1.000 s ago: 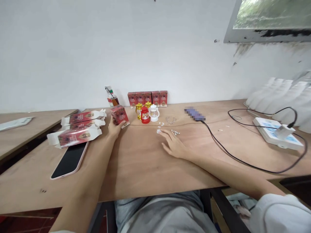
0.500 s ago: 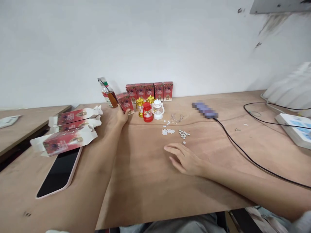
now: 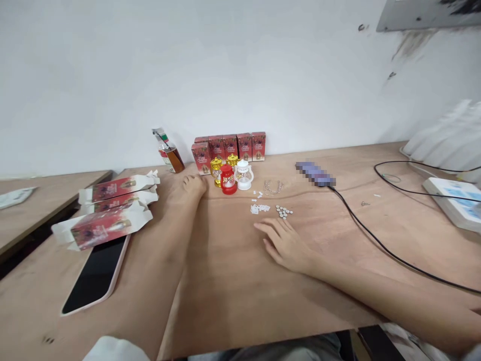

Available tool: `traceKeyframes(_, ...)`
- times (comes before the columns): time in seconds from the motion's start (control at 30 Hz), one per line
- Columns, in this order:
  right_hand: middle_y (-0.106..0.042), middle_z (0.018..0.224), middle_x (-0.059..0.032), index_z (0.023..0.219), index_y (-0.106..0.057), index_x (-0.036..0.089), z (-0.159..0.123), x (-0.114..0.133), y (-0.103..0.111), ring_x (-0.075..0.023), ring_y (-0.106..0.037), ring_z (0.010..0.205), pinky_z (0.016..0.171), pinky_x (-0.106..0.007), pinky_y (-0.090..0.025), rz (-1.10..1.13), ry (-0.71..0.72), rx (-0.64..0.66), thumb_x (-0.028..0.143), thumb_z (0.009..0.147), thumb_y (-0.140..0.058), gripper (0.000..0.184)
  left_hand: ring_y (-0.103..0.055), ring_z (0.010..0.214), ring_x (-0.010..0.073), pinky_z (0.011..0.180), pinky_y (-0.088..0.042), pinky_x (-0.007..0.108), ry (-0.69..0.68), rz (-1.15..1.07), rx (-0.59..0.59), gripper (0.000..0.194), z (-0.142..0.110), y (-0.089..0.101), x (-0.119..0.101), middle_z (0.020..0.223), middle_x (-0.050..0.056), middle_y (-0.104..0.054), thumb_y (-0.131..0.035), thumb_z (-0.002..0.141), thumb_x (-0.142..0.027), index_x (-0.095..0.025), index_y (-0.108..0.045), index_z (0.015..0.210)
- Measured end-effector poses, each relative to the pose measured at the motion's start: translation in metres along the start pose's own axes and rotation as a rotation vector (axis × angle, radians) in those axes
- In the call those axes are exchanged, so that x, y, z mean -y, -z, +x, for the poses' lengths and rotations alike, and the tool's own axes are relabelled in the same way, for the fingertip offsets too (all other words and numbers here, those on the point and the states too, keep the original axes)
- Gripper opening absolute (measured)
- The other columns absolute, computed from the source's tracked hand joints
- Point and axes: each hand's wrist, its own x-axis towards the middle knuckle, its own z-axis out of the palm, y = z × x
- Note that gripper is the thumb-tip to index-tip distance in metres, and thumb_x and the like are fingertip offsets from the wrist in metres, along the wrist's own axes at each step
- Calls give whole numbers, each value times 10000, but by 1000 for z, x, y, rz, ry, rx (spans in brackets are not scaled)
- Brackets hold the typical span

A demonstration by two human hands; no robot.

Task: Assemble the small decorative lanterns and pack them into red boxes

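My left hand [image 3: 194, 186] lies on the table with its fingers curled in and no object showing in them. Just beyond it a red printed box [image 3: 202, 159] stands upright, a little in front of a row of similar boxes [image 3: 230, 146]. Right of that hand is a group of small lanterns: a red lantern [image 3: 228, 179], a white lantern [image 3: 244, 175] and gold lanterns [image 3: 216, 170]. My right hand [image 3: 288, 246] rests with fingers apart and holds nothing. Close to its fingertips are several button cells [image 3: 282, 211] and small white plastic pieces [image 3: 259, 208].
Unfolded red cartons [image 3: 105, 228] overlap a phone [image 3: 95, 276] at left. A bottle of brown liquid [image 3: 171, 153] leans near the wall. Thin wire pieces [image 3: 273, 187] lie behind the button cells. A black cable [image 3: 370, 238] runs right from a blurred-out device [image 3: 315, 173], near a power strip [image 3: 456, 200].
My left hand has let go of the red box, which now stands upright in front of the row, and has drawn back slightly toward me. My right hand has barely moved.
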Motion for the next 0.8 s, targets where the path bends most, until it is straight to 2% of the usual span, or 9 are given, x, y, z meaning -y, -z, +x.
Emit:
traceKeyframes(0.13,-532,1231,-167,1255,-465,132,4,-9,-1,-310,-490,1136,948,-480,-420,-80,-166,32,162,846,-438,411,-429,1193,438,1000,-259,584,-20,93,-3,365,-37,9,-9,1195,322,-516,-478,770,-207,0,-536,1066)
traceKeyframes(0.23,-510,1255,-210,1219,-479,101,7,-19,-3,-349,-459,1163,955,-509,-392,-125,-304,48,198,843,-460,388,-436,1189,385,1014,-283,525,-148,138,3,399,-69,21,-20,1217,229,-534,-540,725,-228,-91,-526,1099)
traceKeyframes(0.3,-487,1281,-234,1205,-478,91,9,-27,-5,-361,-456,1172,957,-518,-381,-140,-374,50,254,862,-472,380,-433,1191,359,1024,-281,507,-237,127,15,414,-86,28,-29,1210,180,-545,-567,709,-264,-138,-524,1101)
traceKeyframes(0.37,-471,1304,-251,1219,-466,81,11,-34,-5,-369,-447,1200,965,-521,-375,-156,-433,44,314,874,-488,416,-435,1197,345,1028,-287,500,-233,39,56,446,-98,31,-38,1201,152,-558,-597,701,-326,-162,-519,1108)
traceKeyframes(0.47,-464,1333,-270,1270,-445,55,12,-45,-5,-369,-449,1239,985,-515,-378,-140,-490,82,372,883,-501,504,-443,1219,347,1022,-305,503,-36,-145,109,532,-101,28,-49,1192,143,-580,-664,662,-438,-184,-522,1107)
traceKeyframes(0.53,-466,1355,-260,1299,-444,56,11,-52,-8,-341,-444,1276,1018,-492,-374,-85,-462,135,368,905,-473,503,-433,1242,376,1017,-295,544,88,-201,123,566,-96,23,-54,1159,157,-604,-709,610,-500,-192,-547,1056)
traceKeyframes(0.67,-451,1405,-203,1297,-497,91,12,-63,-17,-266,-392,1346,1096,-459,-323,7,-328,170,276,943,-385,415,-366,1279,462,1023,-203,638,122,-193,108,621,-83,12,-65,1201,213,-584,-807,449,-513,-197,-592,939)
traceKeyframes(0.8,-576,1297,-146,1219,-578,124,16,-64,-20,-218,-529,1226,1020,-373,-419,35,-288,163,148,933,-360,360,-388,1256,479,1006,-210,658,116,-203,71,561,-78,3,-70,1183,246,-581,-765,521,-537,-173,-585,908)
